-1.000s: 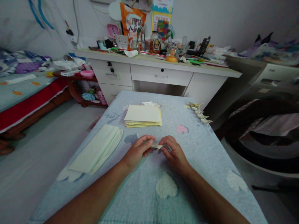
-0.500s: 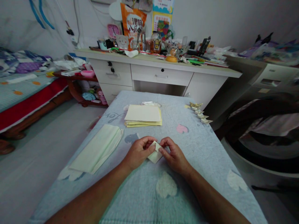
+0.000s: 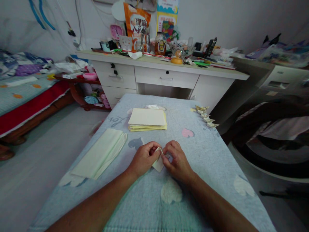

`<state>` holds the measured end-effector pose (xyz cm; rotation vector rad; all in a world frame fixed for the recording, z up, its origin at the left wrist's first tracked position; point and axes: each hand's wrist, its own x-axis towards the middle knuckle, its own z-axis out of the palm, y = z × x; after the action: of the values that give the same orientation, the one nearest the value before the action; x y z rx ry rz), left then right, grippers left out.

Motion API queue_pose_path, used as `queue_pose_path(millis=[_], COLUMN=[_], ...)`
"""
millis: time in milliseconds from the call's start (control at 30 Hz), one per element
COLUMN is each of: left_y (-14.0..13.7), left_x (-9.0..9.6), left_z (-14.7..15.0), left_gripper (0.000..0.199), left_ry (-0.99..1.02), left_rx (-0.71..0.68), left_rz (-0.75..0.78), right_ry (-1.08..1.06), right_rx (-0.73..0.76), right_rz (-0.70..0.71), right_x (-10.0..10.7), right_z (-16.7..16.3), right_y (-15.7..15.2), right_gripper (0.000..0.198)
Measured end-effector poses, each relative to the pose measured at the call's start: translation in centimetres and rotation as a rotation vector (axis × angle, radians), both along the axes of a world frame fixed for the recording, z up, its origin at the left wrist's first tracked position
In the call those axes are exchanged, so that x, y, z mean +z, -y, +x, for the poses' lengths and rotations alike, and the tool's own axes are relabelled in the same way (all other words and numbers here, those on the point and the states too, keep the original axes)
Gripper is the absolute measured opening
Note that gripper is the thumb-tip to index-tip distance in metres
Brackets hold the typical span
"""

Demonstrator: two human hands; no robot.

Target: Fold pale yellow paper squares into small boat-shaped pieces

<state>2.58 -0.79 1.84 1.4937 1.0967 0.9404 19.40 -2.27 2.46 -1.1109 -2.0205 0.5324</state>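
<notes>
A small folded piece of cream paper (image 3: 158,164) is between my two hands, low over the cloth-covered table (image 3: 135,206). My left hand (image 3: 145,157) pinches its left side between thumb and fingers. At the upper right edge, my right hand (image 3: 176,159) has thumb and forefinger closed on the paper. My fingers hide part of the folds. Beyond my hands lies a stack of cream and yellow paper sheets (image 3: 147,117). To the left rests a long pale green folded sheet (image 3: 100,153). Several small folded paper pieces (image 3: 207,118) stand in a row at the far right.
Behind the table is a white desk (image 3: 166,78) crowded with jars, bags and papers. A bed (image 3: 31,96) and a small red-brown shelf (image 3: 78,93) are on the left. A front-loading washing machine (image 3: 277,83) stands close on the right.
My right fingers have curled in and pinch the paper's upper right edge, whose top now looks lifted or bent. My left hand has kept its hold.
</notes>
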Motion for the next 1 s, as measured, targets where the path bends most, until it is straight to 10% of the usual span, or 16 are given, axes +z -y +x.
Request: queue_pose_path(millis=[1000], left_y=[0.10], left_x=[-0.20], left_z=[-0.01], left_gripper=[0.005], left_ry=[-0.181], left_rx=[0.085], left_rz=[0.115], right_ry=[-0.097], right_rx=[0.060], right_rz=[-0.042], right_x=[-0.40], right_z=[-0.14], right_y=[-0.01], right_gripper=[0.005])
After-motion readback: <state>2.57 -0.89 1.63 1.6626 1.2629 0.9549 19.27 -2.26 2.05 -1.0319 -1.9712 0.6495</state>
